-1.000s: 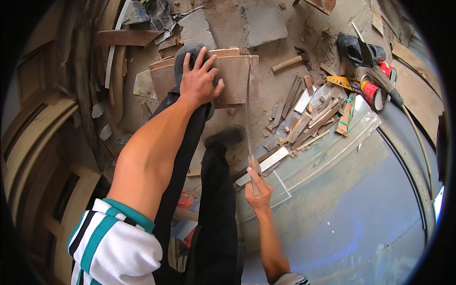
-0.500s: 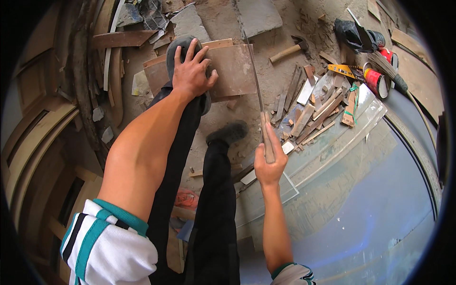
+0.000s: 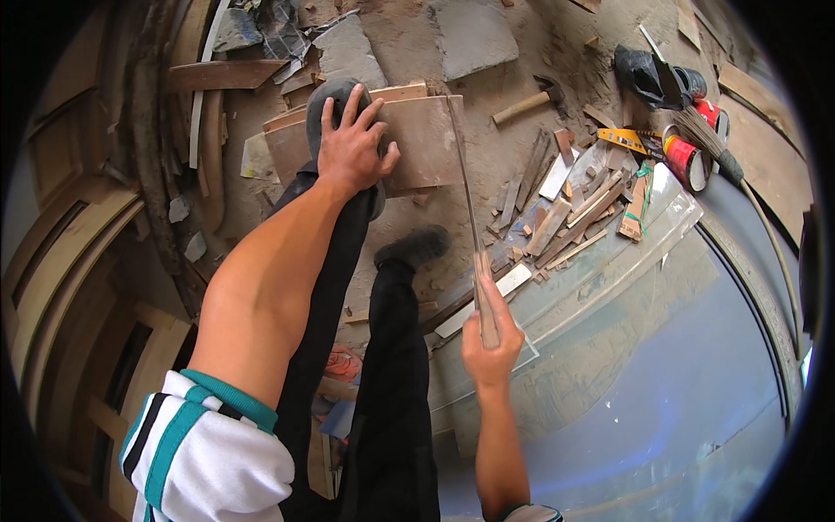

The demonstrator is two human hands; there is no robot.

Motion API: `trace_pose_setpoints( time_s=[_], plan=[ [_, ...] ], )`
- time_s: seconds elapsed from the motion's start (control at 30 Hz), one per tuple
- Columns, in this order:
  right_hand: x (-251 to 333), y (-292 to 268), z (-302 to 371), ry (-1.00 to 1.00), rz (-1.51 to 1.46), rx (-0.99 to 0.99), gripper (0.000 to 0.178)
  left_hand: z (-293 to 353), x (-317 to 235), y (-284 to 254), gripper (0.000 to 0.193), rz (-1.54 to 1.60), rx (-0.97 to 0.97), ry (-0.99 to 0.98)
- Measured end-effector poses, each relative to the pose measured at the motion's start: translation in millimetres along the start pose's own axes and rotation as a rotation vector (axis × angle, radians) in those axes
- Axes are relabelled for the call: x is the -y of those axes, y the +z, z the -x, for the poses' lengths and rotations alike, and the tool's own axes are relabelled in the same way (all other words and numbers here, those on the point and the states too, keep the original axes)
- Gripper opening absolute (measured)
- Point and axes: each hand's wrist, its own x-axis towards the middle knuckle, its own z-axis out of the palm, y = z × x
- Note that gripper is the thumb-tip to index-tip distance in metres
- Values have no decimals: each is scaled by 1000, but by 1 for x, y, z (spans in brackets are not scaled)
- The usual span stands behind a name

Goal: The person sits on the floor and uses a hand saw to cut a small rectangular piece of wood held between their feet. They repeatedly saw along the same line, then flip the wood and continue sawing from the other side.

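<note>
My left hand (image 3: 346,158) lies with fingers spread on my dark shoe (image 3: 327,90). That foot stands on a flat brown board (image 3: 422,143), over a lighter wooden strip (image 3: 402,91) at its far edge. My right hand (image 3: 487,358) is closed round the wooden handle of a handsaw (image 3: 464,178). The thin blade runs away from me along the board's right end and meets it there; I cannot tell how deep the cut is. My other shoe (image 3: 417,246) rests on the dusty floor, nearer me.
A claw hammer (image 3: 524,105) lies beyond the board to the right. Wood offcuts (image 3: 570,213) are heaped beside a large glass sheet (image 3: 661,348). A red can (image 3: 685,163) and a brush (image 3: 709,135) lie at far right. Stacked timber (image 3: 70,252) lines the left.
The saw and my right hand have drawn back toward me, so the blade's far end now sits near the board's far edge. My left hand stays on the shoe.
</note>
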Motion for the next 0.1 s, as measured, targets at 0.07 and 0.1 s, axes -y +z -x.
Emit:
trace_pose_setpoints(
  time_s=[0.07, 0.1],
  plan=[
    [10, -2, 2, 11, -13, 5, 52, -2, 0, -1, 41, 4, 27, -13],
    [13, -3, 3, 17, -19, 7, 52, -3, -1, -1, 41, 1, 47, -19]
  ],
)
